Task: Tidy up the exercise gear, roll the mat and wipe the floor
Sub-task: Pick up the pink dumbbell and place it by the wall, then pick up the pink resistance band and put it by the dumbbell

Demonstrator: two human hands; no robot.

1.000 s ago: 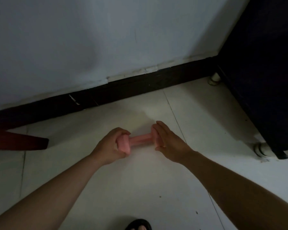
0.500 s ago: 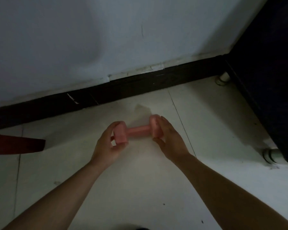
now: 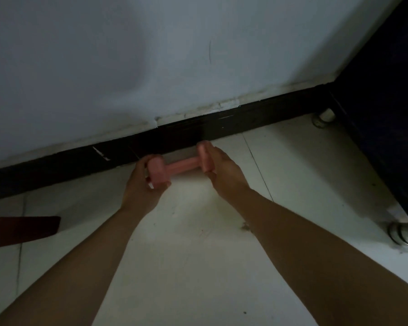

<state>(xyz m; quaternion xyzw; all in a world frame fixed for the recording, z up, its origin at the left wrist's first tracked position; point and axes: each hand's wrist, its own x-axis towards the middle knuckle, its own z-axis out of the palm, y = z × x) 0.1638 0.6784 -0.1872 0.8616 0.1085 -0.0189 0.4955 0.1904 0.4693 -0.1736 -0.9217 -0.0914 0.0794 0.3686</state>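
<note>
Head view, tiled floor (image 3: 198, 267), black skirting (image 3: 245, 124), wall (image 3: 151, 55)

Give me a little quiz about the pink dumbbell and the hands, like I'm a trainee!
1. True or false: the left hand and the right hand each hold one end of the pink dumbbell.
2. Which hand is nearer the dark furniture? A: left hand. B: right hand.
3. Fill in: just behind the dumbbell, a dark ____ runs along the foot of the wall.

Key: 1 true; 2 B; 3 baseboard.
</note>
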